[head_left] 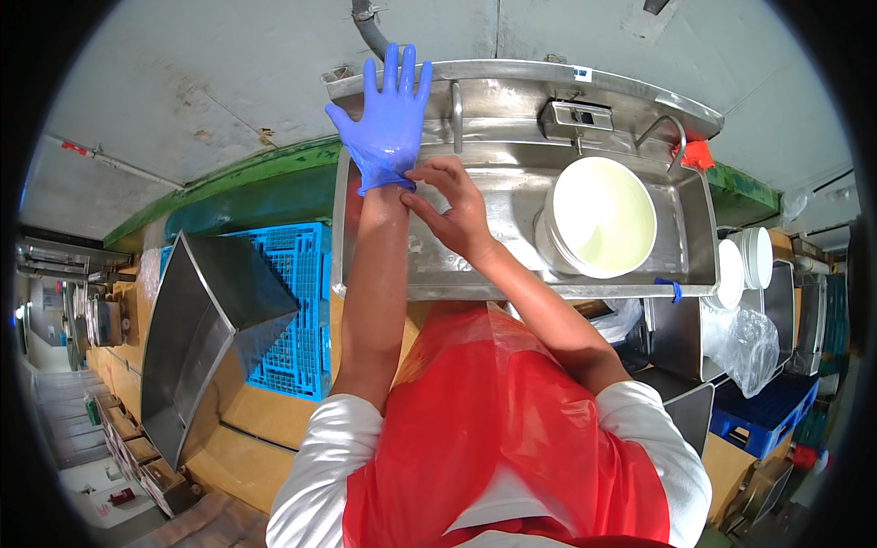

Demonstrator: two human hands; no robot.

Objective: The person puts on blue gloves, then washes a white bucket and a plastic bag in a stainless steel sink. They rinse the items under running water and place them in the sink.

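My left hand [388, 132] is raised over the left end of the steel sink, its fingers spread wide. It wears a blue disposable glove [384, 151], wrinkled at the wrist and smooth over the fingers. My right hand [452, 205] is bare and reaches across to the left wrist. Its thumb and index finger pinch the glove's rolled cuff, while the other fingers curl loosely. To the right, a white bucket [548, 239] stands in the steel sink [484, 260], tilted toward me in this view.
Two curved metal pipes [457, 114] and a metal box [575, 117] are along the sink's back. At left, a large steel bin [178, 347] leans by a blue plastic pallet [315, 310]. White buckets [755, 256], clear plastic bags [744, 352] and a dark blue pallet [758, 416] are at right.
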